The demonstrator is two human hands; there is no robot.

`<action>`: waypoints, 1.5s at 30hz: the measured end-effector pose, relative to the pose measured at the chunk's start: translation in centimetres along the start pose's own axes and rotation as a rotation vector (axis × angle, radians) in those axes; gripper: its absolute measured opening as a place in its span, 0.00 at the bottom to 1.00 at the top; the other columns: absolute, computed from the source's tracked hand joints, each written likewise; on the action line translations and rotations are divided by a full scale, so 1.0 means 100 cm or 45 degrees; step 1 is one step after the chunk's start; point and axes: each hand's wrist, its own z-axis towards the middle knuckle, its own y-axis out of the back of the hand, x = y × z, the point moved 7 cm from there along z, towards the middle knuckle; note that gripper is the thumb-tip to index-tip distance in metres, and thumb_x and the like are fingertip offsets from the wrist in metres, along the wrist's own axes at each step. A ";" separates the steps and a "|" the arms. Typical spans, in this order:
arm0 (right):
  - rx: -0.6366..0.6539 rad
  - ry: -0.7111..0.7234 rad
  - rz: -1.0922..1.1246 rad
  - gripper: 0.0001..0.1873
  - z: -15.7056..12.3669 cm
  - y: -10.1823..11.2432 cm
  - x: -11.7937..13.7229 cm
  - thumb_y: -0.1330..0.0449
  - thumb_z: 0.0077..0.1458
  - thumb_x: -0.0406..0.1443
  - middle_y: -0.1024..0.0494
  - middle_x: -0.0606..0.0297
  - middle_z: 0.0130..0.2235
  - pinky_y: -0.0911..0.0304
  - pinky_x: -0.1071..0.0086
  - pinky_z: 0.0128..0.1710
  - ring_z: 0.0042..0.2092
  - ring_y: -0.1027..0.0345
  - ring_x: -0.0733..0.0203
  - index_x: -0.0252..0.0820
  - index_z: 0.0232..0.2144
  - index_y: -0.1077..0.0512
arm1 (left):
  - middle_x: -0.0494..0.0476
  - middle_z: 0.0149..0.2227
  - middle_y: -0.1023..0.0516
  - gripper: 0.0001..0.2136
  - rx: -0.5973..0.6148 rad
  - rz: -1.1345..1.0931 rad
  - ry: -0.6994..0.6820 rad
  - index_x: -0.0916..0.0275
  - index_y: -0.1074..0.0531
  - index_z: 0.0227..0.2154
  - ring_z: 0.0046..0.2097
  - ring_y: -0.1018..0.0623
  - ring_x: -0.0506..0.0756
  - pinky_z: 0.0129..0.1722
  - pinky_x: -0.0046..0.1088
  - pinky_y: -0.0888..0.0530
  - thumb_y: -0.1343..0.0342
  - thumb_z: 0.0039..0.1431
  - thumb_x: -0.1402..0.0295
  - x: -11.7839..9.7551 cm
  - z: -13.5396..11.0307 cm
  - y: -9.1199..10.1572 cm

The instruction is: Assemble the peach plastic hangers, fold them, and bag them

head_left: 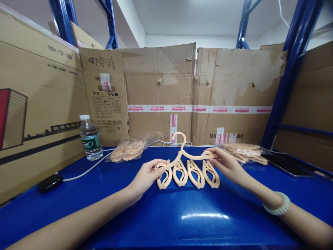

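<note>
Between my two hands is a peach-coloured folding clothes hanger [181,151], its arms spread and its hook pointing up. My left hand [149,173] pinches the end of its left arm between thumb and fingers. At the other end, my right hand [225,162] grips the tip of the right arm. Several folded hangers [195,174] of the same colour lie in a row on the blue table just below and behind the held one. The leftmost folded one is partly covered by my left hand and the held hanger.
A plastic bag of hangers [128,149] lies at the back left, beside a water bottle [91,139]. More hangers [246,152] are piled at the back right, near a dark flat device [287,166]. A black mouse-like object [50,182] with a white cable sits left. Cardboard [158,86] walls the back.
</note>
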 end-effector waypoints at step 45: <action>0.646 0.176 -0.014 0.27 -0.031 -0.067 0.058 0.52 0.65 0.39 0.37 0.58 0.60 0.48 0.53 0.60 0.62 0.46 0.53 0.53 0.65 0.50 | 0.59 0.47 0.30 0.05 0.081 -0.033 -0.375 0.61 0.27 0.34 0.53 0.29 0.59 0.49 0.34 0.26 0.40 0.54 0.70 -0.022 -0.025 -0.029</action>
